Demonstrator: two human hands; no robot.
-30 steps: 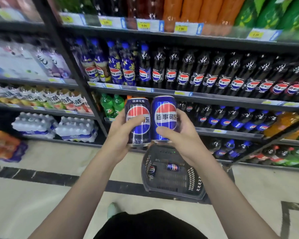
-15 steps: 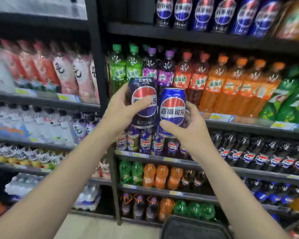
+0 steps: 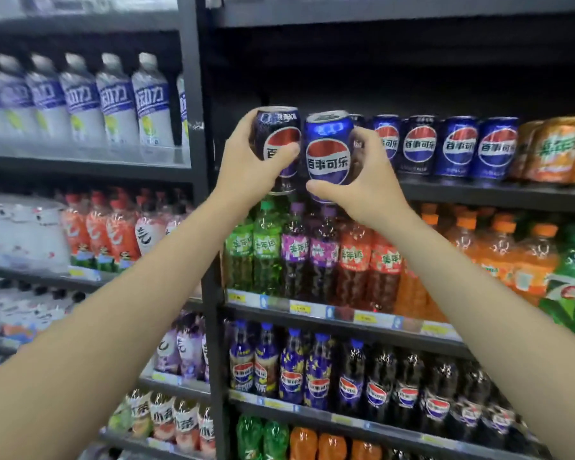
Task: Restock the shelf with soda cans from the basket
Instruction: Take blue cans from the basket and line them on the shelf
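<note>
My left hand (image 3: 246, 167) grips a dark cola can (image 3: 278, 141) with a red, white and blue logo. Beside it, my right hand (image 3: 362, 184) grips a bright blue cola can (image 3: 329, 147) of the same brand. Both cans are upright, almost touching, raised in front of the left end of the can shelf (image 3: 478, 194). A row of blue cola cans (image 3: 458, 147) stands on that shelf just right of my right hand. The shelf space behind and left of the held cans looks dark. The basket is out of view.
Orange soda cans (image 3: 558, 151) continue the row at the right. Below are shelves of green, purple and orange bottles (image 3: 312, 257) and cola bottles (image 3: 362, 376). A black upright post (image 3: 196, 127) divides this bay from white bottles (image 3: 113, 97) at the left.
Both hands have lifted the two cans from just above the basket to the can shelf. My view has tilted upward, so the basket and floor have dropped out of sight.
</note>
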